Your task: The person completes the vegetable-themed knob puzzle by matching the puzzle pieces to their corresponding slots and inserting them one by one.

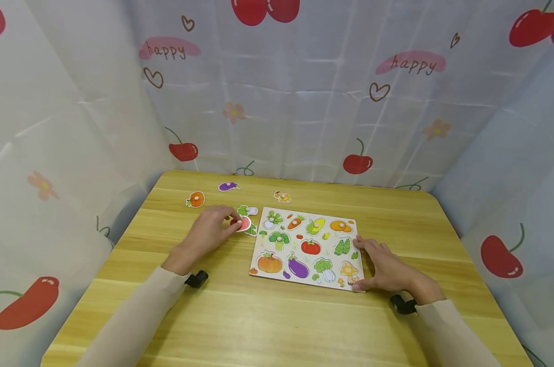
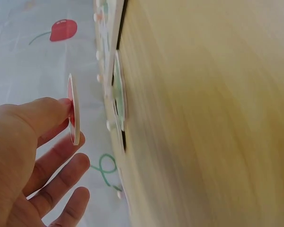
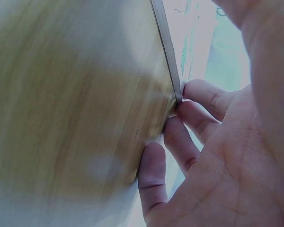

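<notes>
My left hand [image 1: 207,230] pinches a red puzzle piece [image 1: 245,223] with a pale edge between thumb and fingertip. In the left wrist view the red piece [image 2: 75,111] stands on edge in the grip, above the table, with the other fingers [image 2: 66,172] spread. A wooden puzzle board [image 1: 304,287] with printed vegetables lies flat just to the right. My right hand [image 1: 389,267] is at the board's right side, thumb on the near right corner and a fingertip on the right edge. In the right wrist view several fingertips are close along the board's edge [image 3: 168,52].
Near the left hand lie a bok choy piece [image 1: 247,210] and a green leafy piece [image 1: 251,230]. Farther back are a pumpkin piece [image 1: 196,199], an eggplant piece [image 1: 228,186] and a mushroom piece [image 1: 283,197]. A cherry-print curtain [image 1: 277,127] hangs behind the wooden table [image 1: 268,326].
</notes>
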